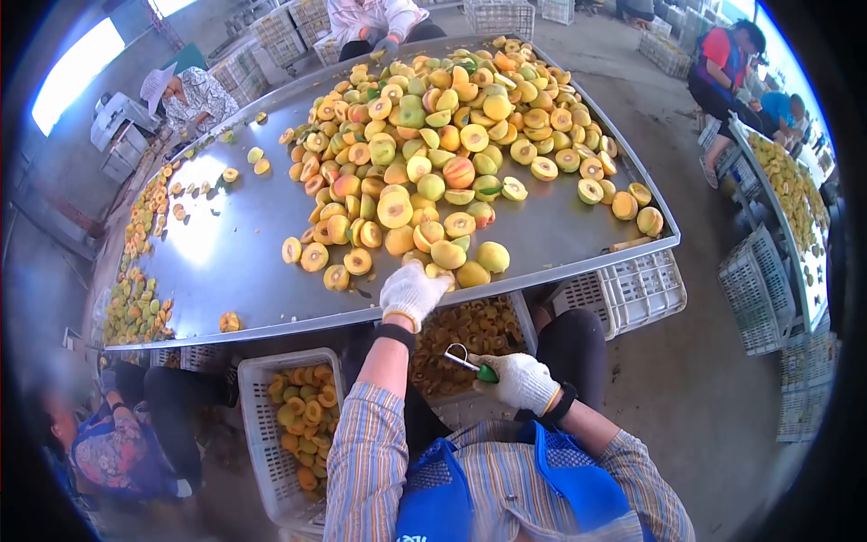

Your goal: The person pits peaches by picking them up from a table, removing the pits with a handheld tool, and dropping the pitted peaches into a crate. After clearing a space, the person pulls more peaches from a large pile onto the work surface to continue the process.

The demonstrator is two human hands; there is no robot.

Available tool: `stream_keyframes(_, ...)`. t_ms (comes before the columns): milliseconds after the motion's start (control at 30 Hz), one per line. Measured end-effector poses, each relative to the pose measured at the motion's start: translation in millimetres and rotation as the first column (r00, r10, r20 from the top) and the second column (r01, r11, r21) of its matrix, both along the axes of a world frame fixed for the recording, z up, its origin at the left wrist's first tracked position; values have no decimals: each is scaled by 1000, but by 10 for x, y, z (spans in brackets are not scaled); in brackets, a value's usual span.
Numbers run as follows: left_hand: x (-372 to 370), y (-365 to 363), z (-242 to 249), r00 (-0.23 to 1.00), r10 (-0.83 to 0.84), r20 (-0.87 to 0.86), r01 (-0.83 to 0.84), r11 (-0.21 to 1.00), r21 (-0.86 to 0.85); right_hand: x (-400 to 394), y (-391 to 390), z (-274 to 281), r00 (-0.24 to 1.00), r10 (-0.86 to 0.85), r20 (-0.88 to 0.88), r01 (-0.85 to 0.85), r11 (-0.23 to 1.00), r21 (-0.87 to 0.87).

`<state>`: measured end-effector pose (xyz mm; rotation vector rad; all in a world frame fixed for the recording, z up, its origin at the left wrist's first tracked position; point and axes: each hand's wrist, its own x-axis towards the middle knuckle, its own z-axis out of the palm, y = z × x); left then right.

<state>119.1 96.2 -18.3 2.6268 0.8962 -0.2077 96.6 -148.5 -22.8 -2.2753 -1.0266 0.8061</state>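
Note:
My left hand, in a white knit glove, reaches to the near edge of the metal table. Its fingers are closed around a yellow peach half, partly hidden by the glove. A large heap of whole and halved peaches lies just beyond it. My right hand, also gloved, is in front of my lap, closed on the green handle of a pitting spoon with a curved metal loop. Below the table edge, between my knees, a crate holds cut peach pieces.
A white crate of peach halves stands at my left. Another white crate sits under the table's right corner. Co-workers sit at the far side, the left and near left. A second fruit table is at right.

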Motion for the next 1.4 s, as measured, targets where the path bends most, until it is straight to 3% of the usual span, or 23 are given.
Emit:
stream_keyframes(67,-111,72,-49,944,137,300,-76,976,-205,43,-11,83,1000,-22,-19,22,1000,1)
stream_keyframes(133,-212,100,-45,901,181,395,-65,955,-289,56,-7,158,998,-39,-41,39,999,4)
stream_keyframes(167,-298,91,-38,769,394,504,8,782,-623,67,-11,180,994,-86,-69,87,996,15)
stream_keyframes(200,-392,53,45,611,618,495,166,511,-843,67,-13,197,986,-132,-97,135,991,23)
stream_keyframes(233,-496,25,79,575,633,519,321,409,-854,48,-12,213,982,-164,-96,170,984,60)
stream_keyframes(267,-595,-21,127,571,636,518,316,412,-855,28,7,276,983,-156,-98,163,985,60)
stream_keyframes(367,-857,-151,158,643,712,282,503,-115,-857,-62,57,407,986,-163,-22,165,981,107)
stream_keyframes(400,-901,-235,133,643,714,275,500,-120,-858,-101,71,411,986,-163,-24,164,981,101)
stream_keyframes(467,-960,-458,78,472,878,82,423,-144,-895,-165,103,439,984,-143,104,122,974,192)
stream_keyframes(667,-1157,-740,143,498,861,100,511,-198,-836,-240,92,404,968,-139,207,93,971,220)
stream_keyframes(833,-1179,-861,181,506,842,189,580,-170,-797,-243,83,377,968,-109,225,66,979,192)
stream_keyframes(933,-1217,-924,251,563,819,112,556,-275,-785,-253,70,315,983,-75,170,50,988,145)
stream_keyframes(1000,-1210,-963,253,555,828,81,531,-278,-800,-260,68,154,995,-79,53,73,991,114)
stream_keyframes(1067,-1213,-987,256,548,835,49,503,-282,-817,-283,82,72,993,-90,80,76,984,164)
stream_keyframes(1167,-1197,-1012,252,523,850,71,424,-187,-886,-202,90,159,992,22,127,-25,999,23)
stream_keyframes(1267,-1175,-1040,333,530,844,82,404,-166,-900,-207,109,223,998,-11,68,11,1000,10)
stream_keyframes(1333,-1175,-1064,444,541,834,105,405,-149,-902,-271,90,76,986,112,127,-127,985,117)
stream_keyframes(1400,-1175,-1068,458,551,825,126,406,-133,-904,-262,52,94,963,186,193,-182,982,-42)
